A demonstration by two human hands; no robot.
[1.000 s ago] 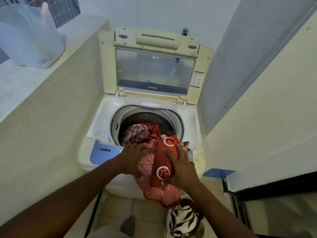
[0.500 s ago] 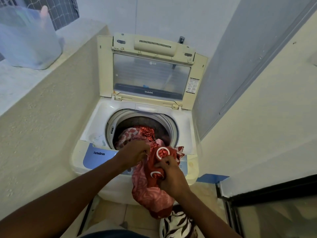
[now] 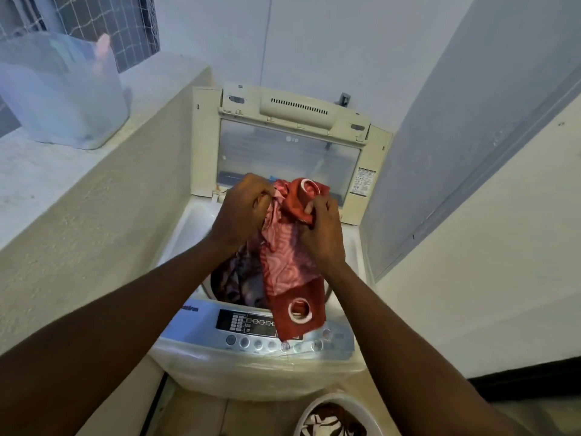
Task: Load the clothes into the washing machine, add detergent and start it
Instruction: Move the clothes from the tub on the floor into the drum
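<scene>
A top-loading washing machine (image 3: 188, 228) stands in a narrow gap with its lid (image 3: 283, 152) raised upright. Above the drum opening I hold a red and pink patterned cloth with white rings (image 3: 286, 262). My left hand (image 3: 242, 209) grips its upper left part and my right hand (image 3: 320, 228) grips its upper right part. The cloth's lower end hangs over the control panel (image 3: 245, 325). Darker clothes (image 3: 239, 278) lie inside the drum, partly hidden by my arms and the cloth.
A low plastered wall (image 3: 94, 234) runs along the left, with a translucent plastic container (image 3: 63, 89) on its ledge. A wall (image 3: 487, 215) closes the right side. On the floor at the bottom is a white basket (image 3: 333, 416) holding brown and white clothes.
Both hands have lifted the red cloth from the machine's front edge up over the drum. The view has moved closer, so the control panel now shows.
</scene>
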